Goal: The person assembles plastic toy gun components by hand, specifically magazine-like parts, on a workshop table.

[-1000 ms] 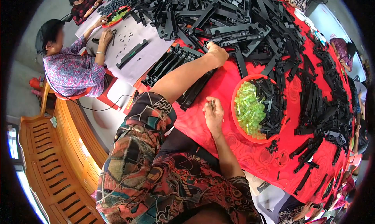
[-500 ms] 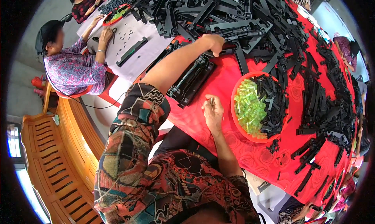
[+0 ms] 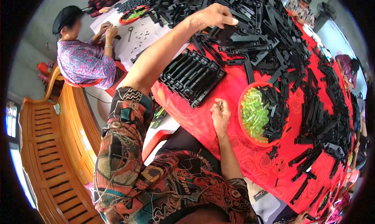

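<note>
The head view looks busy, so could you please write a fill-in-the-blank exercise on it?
The tablecloth under the bowl is coloured ____.
In the bowl, green pieces lie to the ____ of black pieces.
The person's hand nearer the bowl is the ____ one.
The lined-up long parts are coloured ____.
Missing words: red; left; right; black.

The person wears a shirt [image 3: 183,181] with patches of rust, teal, olive and black, crossed by pale curly lines. At the shirt's left, the sleeve [image 3: 124,146] has a wavy-lined edge. Beyond the shirt are black trousers [image 3: 186,141]. Left hand [image 3: 213,17] and right hand [image 3: 221,112] are bare.
</note>
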`<control>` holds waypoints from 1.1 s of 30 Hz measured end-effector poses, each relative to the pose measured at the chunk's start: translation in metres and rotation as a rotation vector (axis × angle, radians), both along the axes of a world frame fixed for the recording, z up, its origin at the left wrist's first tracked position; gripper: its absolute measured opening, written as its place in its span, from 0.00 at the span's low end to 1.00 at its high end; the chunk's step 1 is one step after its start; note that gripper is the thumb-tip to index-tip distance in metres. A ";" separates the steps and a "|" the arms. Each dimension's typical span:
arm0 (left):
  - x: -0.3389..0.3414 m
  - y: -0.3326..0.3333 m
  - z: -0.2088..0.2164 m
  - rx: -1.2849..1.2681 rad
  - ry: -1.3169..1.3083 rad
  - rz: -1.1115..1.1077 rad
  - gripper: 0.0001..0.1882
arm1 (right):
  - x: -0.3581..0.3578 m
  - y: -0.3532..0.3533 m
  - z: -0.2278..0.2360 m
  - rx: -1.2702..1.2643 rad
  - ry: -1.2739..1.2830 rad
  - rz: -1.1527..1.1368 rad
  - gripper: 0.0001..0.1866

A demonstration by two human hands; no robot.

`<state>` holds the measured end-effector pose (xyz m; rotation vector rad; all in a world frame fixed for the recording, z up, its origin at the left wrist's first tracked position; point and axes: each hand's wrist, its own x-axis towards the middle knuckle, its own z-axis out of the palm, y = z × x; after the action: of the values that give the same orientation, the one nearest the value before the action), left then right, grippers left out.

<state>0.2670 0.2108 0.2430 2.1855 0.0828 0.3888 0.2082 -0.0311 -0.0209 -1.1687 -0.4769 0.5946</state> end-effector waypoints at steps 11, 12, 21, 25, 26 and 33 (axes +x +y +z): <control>-0.198 -0.164 -0.082 0.715 -0.344 -0.358 0.14 | -0.006 -0.016 0.030 0.348 0.566 0.166 0.29; -0.213 -0.172 -0.084 0.840 -0.323 -0.421 0.13 | -0.008 -0.021 0.032 0.264 0.546 0.138 0.29; -0.260 -0.196 -0.114 0.961 -0.352 -0.525 0.11 | -0.023 -0.037 0.061 -0.108 0.335 0.230 0.11; -0.260 -0.183 -0.122 0.532 -0.449 -0.216 0.26 | -0.014 -0.032 0.077 -0.035 0.276 0.000 0.10; -0.260 -0.179 -0.122 0.487 -0.411 -0.048 0.27 | -0.013 -0.033 0.085 -0.012 0.265 -0.037 0.09; -0.249 -0.199 -0.181 -0.787 0.097 0.223 0.32 | -0.012 -0.029 0.099 0.131 0.151 -0.120 0.06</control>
<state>0.0183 0.0115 0.0618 1.4158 0.4572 0.3033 0.1965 -0.0603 0.0779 -1.0123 -0.3092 0.5352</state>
